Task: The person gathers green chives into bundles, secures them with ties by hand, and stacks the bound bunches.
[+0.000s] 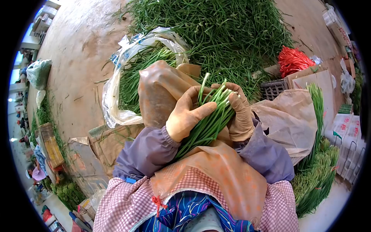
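Note:
Both my hands wear tan gloves and hold one bunch of green stalks point(210, 125), which look like flowering chives, above my lap. My left hand point(185, 116) wraps the near side, its thumb lying across the stalks. My right hand point(240, 112) closes round the far right side near the pale ends; some of its fingers are hidden behind the bunch. One stalk point(204, 83) sticks up apart from the others between my hands. The bunch slants, its lower end reaching down to my orange-spotted plastic apron point(216, 166).
A large heap of loose green stalks point(232, 31) covers the floor ahead. Left of my knee stands an open plastic bag point(110, 96) with more stalks. Red ties point(293, 62) lie at the right, near a dark crate point(275, 89). Bundled stalks point(319, 178) are stacked beside me.

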A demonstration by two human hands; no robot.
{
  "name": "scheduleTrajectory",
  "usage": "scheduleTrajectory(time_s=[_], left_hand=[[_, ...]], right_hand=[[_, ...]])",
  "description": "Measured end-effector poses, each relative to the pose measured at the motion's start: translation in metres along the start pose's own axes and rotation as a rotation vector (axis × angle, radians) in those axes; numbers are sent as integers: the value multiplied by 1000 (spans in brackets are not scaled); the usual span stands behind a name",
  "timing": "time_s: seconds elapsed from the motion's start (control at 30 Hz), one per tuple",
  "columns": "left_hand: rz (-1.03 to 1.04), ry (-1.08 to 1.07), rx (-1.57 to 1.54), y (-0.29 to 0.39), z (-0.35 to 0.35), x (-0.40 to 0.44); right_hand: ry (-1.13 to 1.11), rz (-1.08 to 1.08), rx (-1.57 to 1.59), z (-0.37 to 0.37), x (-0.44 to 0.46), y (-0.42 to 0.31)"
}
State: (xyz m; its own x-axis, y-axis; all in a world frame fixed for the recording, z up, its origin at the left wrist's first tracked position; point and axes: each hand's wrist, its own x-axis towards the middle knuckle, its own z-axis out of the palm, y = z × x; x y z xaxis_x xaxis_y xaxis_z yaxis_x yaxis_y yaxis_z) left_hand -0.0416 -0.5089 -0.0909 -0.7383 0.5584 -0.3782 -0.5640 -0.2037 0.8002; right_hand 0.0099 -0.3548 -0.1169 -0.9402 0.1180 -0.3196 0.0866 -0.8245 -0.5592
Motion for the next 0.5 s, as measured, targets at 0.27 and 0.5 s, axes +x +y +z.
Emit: scheduleTrajectory(time_s=[0.27,0.5], left_hand=[[-147,66,-59,-3,-12,8],[118,-80,947,14,-7,5]], right_hand=[[48,-54,188,5,4,13],[36,34,251,23,9,17]])
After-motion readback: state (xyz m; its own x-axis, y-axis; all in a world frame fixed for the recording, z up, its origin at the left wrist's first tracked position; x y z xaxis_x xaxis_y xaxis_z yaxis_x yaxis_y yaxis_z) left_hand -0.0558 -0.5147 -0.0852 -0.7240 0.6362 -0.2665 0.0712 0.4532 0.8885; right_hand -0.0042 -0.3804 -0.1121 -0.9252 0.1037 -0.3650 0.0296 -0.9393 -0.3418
